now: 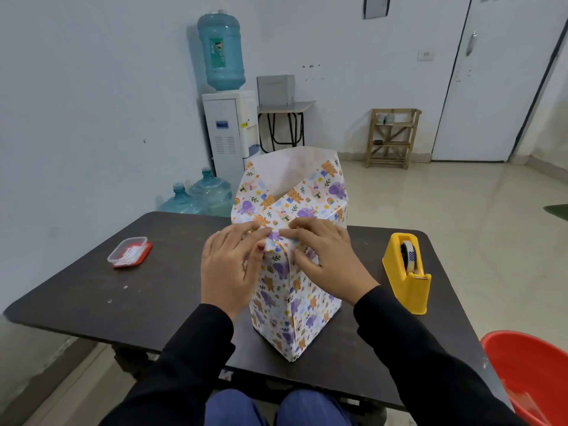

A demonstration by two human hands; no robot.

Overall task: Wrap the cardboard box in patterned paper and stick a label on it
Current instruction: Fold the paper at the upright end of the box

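A tall box wrapped in patterned paper (289,302) with bears, elephants and rabbits stands upright in the middle of the dark table (123,302). At its top the paper is open, and a white inner flap (295,167) sticks up at the far side. My left hand (229,265) and my right hand (325,256) press the near flap down flat on the box's top edge, fingertips meeting at the centre. The cardboard itself is hidden under the paper.
A yellow tape dispenser (407,272) stands on the table to the right. A small clear container with a red lid (129,252) lies at the left. A red bucket (531,376) is on the floor at the right. A water dispenser (229,130) stands behind.
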